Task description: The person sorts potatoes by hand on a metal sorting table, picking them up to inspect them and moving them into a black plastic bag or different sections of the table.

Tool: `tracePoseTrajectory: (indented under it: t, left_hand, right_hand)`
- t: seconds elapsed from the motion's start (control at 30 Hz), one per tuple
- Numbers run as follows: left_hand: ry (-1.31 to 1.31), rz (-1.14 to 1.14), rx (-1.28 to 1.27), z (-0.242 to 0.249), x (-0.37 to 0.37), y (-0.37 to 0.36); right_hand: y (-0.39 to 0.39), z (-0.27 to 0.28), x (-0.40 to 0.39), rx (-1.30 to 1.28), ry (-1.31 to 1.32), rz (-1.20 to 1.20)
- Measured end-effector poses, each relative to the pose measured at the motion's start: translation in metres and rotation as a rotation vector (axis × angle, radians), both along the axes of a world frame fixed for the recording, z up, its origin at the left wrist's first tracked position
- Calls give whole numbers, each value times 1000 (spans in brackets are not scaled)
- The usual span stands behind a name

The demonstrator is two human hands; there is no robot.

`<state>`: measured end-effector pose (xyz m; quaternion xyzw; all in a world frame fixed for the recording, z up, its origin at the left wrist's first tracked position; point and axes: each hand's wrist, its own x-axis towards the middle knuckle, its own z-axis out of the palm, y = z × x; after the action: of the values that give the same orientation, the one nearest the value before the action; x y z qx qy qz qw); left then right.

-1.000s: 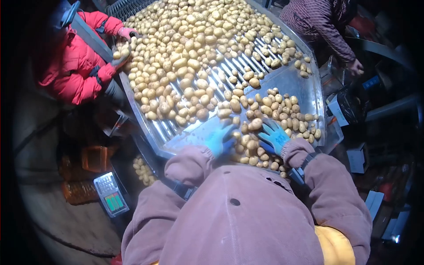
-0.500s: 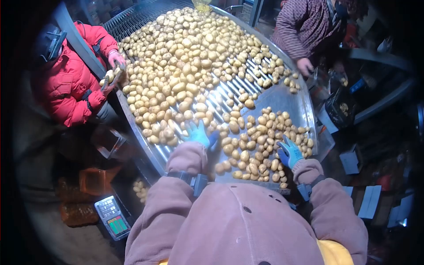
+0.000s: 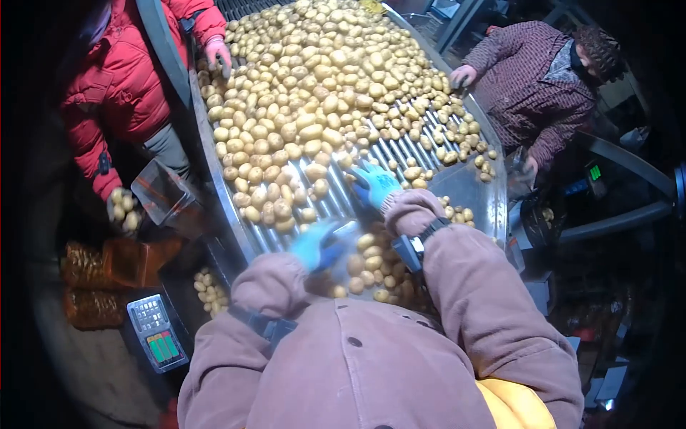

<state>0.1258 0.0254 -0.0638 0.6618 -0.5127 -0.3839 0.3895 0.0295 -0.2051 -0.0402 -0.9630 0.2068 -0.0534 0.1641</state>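
Many potatoes [image 3: 307,93] lie heaped on a sloping metal roller table [image 3: 325,204]. My right hand [image 3: 375,184], in a light blue and dark blue glove, reaches over the rollers at the lower edge of the heap. Its fingers are stretched out, and no potato shows in its grasp. Nearer my body, my left hand [image 3: 316,247] is gloved the same way and smeared by motion, so its grip cannot be made out. Beside it, loose potatoes [image 3: 370,261] gather at the near end, partly covered by my right arm.
A person in a red jacket [image 3: 128,86] at left holds potatoes near a clear plastic basket [image 3: 166,196]. Across the table, another person in a patterned top [image 3: 532,79] touches its rim. A scale display [image 3: 157,334] and orange containers [image 3: 132,261] sit at lower left.
My right hand has swung left and forward from the near potatoes to the rollers. My left hand has pulled back toward me. The red-jacketed person's hands have moved apart, one lowering potatoes.
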Motion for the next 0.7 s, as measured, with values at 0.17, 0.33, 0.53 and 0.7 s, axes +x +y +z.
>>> tracePoseTrajectory:
  t: [0.17, 0.33, 0.53, 0.7]
  left_hand:
    - [-251, 268, -103, 12, 59, 1]
    - [-505, 265, -78, 22, 78, -64]
    - [-770, 343, 198, -3, 55, -116]
    - [-729, 231, 143, -18, 33, -103]
  right_hand:
    - [2, -37, 43, -173, 14, -95]
    - [20, -26, 12, -137, 132, -92]
    - [25, -32, -56, 43, -83, -32]
    - [6, -24, -43, 411, -435, -385]
